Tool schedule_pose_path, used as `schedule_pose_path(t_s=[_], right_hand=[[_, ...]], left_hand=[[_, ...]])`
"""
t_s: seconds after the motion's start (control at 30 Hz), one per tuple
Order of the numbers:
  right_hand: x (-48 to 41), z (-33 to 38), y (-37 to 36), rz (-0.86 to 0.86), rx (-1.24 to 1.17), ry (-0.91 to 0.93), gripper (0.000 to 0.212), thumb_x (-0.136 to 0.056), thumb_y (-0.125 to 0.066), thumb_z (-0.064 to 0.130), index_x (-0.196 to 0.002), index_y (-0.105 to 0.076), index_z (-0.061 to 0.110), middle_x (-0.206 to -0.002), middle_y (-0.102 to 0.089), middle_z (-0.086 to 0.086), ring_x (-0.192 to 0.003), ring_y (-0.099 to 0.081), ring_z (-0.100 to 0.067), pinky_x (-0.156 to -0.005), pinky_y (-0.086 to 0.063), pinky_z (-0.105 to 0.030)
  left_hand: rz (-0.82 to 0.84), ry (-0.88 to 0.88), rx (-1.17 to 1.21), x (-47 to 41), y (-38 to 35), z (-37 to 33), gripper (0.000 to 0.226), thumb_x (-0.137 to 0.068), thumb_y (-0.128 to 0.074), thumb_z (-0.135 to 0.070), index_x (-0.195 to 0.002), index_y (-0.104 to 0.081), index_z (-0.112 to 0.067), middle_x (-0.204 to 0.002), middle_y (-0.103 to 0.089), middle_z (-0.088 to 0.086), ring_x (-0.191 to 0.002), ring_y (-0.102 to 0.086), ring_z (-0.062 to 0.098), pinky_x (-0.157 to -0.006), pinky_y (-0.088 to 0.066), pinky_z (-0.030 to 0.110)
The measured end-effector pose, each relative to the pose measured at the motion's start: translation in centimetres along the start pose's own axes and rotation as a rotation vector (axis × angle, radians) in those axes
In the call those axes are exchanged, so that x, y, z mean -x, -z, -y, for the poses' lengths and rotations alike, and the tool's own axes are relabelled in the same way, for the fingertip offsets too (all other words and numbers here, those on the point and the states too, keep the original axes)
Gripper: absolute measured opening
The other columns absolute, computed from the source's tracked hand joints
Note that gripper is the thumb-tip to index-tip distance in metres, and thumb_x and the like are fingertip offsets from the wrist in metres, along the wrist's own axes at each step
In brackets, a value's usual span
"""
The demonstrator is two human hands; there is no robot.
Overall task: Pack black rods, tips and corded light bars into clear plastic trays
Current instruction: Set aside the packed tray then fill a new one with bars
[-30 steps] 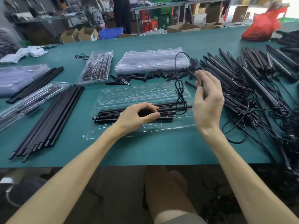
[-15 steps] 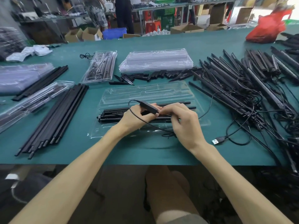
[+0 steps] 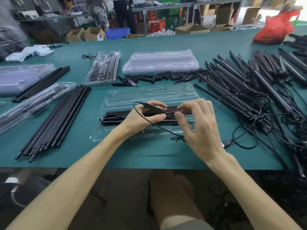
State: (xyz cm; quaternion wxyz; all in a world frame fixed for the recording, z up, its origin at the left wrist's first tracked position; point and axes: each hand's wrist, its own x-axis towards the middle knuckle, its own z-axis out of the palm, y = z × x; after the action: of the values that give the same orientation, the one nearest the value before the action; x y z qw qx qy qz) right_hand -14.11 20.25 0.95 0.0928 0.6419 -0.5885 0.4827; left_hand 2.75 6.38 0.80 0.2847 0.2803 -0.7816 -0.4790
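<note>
A clear plastic tray (image 3: 149, 94) lies open on the green table in front of me, with black light bars (image 3: 116, 115) lying in its near half. My left hand (image 3: 141, 118) pinches the black inline controller (image 3: 153, 107) of a cord above the bars. My right hand (image 3: 197, 128) pinches the thin cord (image 3: 166, 130) just right of the controller, its other fingers spread. The cord loops down over the tray's near edge. Its USB plug (image 3: 226, 143) lies on the table to the right.
Loose black rods (image 3: 54, 122) lie left of the tray, black tips (image 3: 159, 77) behind it, and a big pile of corded light bars (image 3: 257, 90) to the right. Stacked empty trays (image 3: 161, 61) and packed trays (image 3: 103, 68) sit further back. A red bag (image 3: 274, 30) is far right.
My right hand came down from holding the cord up and joined my left hand over the tray. The controller now sits between both hands; the USB plug lies on the table.
</note>
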Motion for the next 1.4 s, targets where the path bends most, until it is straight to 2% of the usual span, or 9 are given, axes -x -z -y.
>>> schedule_pose_path(t_s=[0.13, 0.27, 0.4, 0.47, 0.57, 0.8, 1.1, 1.23, 1.4], right_hand=[[1.9, 0.7, 1.0, 0.288, 0.05, 0.118, 0.034, -0.098, -0.058, 0.043, -0.097, -0.066, 0.01, -0.093, -0.055, 0.001, -0.083, -0.053, -0.019, -0.074, -0.046, -0.03], [3.0, 0.5, 1.1, 0.288, 0.085, 0.008, 0.024, -0.095, -0.066, 0.037, -0.095, -0.066, 0.012, -0.088, -0.047, 0.008, -0.066, -0.046, -0.01, -0.057, -0.047, -0.033], [2.7, 0.6, 1.1, 0.304, 0.085, 0.006, 0.033, -0.093, -0.061, 0.049, -0.097, -0.068, 0.016, -0.083, -0.045, 0.014, -0.075, -0.043, -0.004, -0.063, -0.045, -0.027], [2.7, 1.0, 1.4, 0.379, 0.074, 0.025, 0.042, -0.089, -0.06, 0.056, -0.103, -0.068, 0.017, -0.089, -0.052, 0.012, -0.084, -0.049, -0.009, -0.068, -0.045, -0.026], [2.9, 1.0, 1.5, 0.453, 0.103, 0.052, 0.039, -0.086, -0.07, 0.049, -0.107, -0.067, 0.016, -0.102, -0.056, 0.006, -0.096, -0.054, -0.015, -0.073, -0.049, -0.028], [1.4, 1.2, 1.6, 0.193, 0.056, -0.102, 0.013, -0.095, -0.069, 0.028, -0.097, -0.071, 0.015, -0.094, -0.054, 0.006, -0.066, -0.053, -0.014, -0.06, -0.052, -0.039], [-1.8, 0.9, -1.1, 0.37, 0.257, -0.235, 0.021, -0.101, -0.058, 0.032, -0.104, -0.072, 0.017, -0.097, -0.048, 0.002, -0.077, -0.057, -0.029, -0.068, -0.047, -0.039], [-2.3, 0.9, -1.1, 0.196, 0.267, -0.293, 0.019, -0.1, -0.06, 0.03, -0.101, -0.07, 0.014, -0.094, -0.05, 0.0, -0.069, -0.055, -0.03, -0.064, -0.041, -0.035], [-4.2, 0.4, -0.6, -0.017, 0.072, -0.324, 0.009, -0.098, -0.061, 0.013, -0.102, -0.069, 0.014, -0.106, -0.053, 0.001, -0.074, -0.063, -0.02, -0.077, -0.052, -0.041]], left_hand=[[-0.031, -0.027, 0.021, 0.1, 0.1, -0.2, 0.023, -0.089, -0.077, -0.02, -0.11, -0.073, -0.014, -0.11, -0.074, 0.005, -0.105, -0.069, 0.021, -0.094, -0.054, 0.031], [-0.055, -0.063, 0.018, 0.1, 0.4, -0.2, 0.022, -0.094, -0.071, -0.027, -0.112, -0.075, -0.014, -0.113, -0.075, 0.003, -0.111, -0.068, 0.018, -0.097, -0.053, 0.031], [-0.045, -0.047, 0.036, 0.0, 0.3, -0.1, 0.025, -0.099, -0.062, -0.034, -0.109, -0.076, -0.016, -0.113, -0.075, -0.001, -0.114, -0.067, 0.014, -0.099, -0.049, 0.024], [-0.074, -0.037, 0.056, -0.1, 0.2, 0.1, 0.032, -0.102, -0.056, -0.037, -0.105, -0.078, -0.014, -0.11, -0.076, 0.0, -0.113, -0.068, 0.016, -0.105, -0.046, 0.03], [-0.107, 0.001, 0.082, -0.1, -0.1, 0.1, 0.043, -0.103, -0.05, -0.045, -0.1, -0.079, -0.013, -0.107, -0.077, 0.0, -0.112, -0.069, 0.014, -0.107, -0.042, 0.029], [-0.116, 0.126, -0.042, 0.1, 0.1, -0.1, 0.057, -0.096, -0.036, -0.072, -0.096, -0.081, -0.037, -0.114, -0.073, -0.02, -0.122, -0.055, -0.004, -0.109, -0.024, 0.028], [-0.103, 0.201, -0.084, 0.1, 0.4, -0.3, 0.071, -0.089, -0.021, -0.085, -0.099, -0.079, -0.044, -0.126, -0.067, -0.022, -0.132, -0.046, -0.001, -0.121, -0.015, 0.042], [-0.108, 0.18, -0.026, 0.2, 0.5, -0.2, 0.064, -0.092, -0.029, -0.081, -0.1, -0.079, -0.042, -0.116, -0.072, -0.02, -0.125, -0.055, 0.002, -0.12, -0.024, 0.04], [-0.074, 0.088, 0.055, 0.1, 0.3, 0.2, 0.06, -0.103, -0.035, -0.058, -0.09, -0.083, -0.023, -0.111, -0.076, -0.009, -0.121, -0.061, 0.009, -0.119, -0.021, 0.036]])
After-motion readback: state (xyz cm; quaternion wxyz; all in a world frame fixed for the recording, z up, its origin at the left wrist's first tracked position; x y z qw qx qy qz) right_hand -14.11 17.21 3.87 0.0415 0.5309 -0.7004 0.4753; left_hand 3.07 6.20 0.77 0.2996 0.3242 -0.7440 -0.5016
